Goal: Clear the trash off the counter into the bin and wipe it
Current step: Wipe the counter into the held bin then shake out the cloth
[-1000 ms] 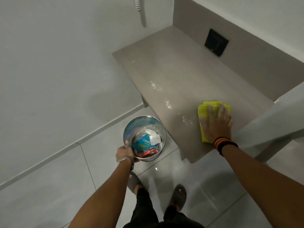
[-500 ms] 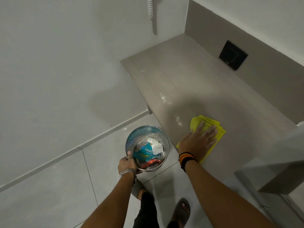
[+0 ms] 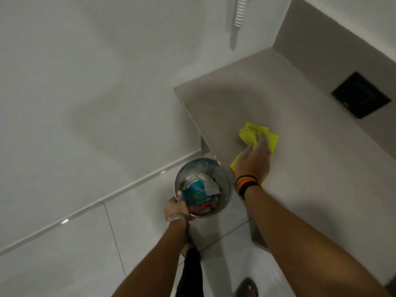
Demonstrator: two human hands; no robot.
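Note:
A round metal bin point(image 3: 222, 181) hangs just below the counter's near-left edge, with my left hand point(image 3: 176, 209) gripping its near rim. Inside it lie a blue wrapper point(image 3: 196, 192), crumpled white paper point(image 3: 210, 185) and something red. My right hand point(image 3: 254, 161) presses flat, fingers spread, on a folded yellow cloth point(image 3: 251, 135) on the beige counter point(image 3: 310, 159), close to the counter's left front edge. The cloth sticks out beyond my fingertips and below my wrist.
A black wall plate point(image 3: 361, 95) sits in the beige backsplash at the right. A white coiled cord point(image 3: 240, 11) hangs on the white wall at the top. Glossy white floor tiles point(image 3: 75, 254) lie below. My sandalled foot point(image 3: 246, 288) stands near the bottom edge.
My right hand has slid the yellow cloth leftward and farther along the counter, over the wet specks near the edge. The bin stays in my left hand, now closer to the counter edge.

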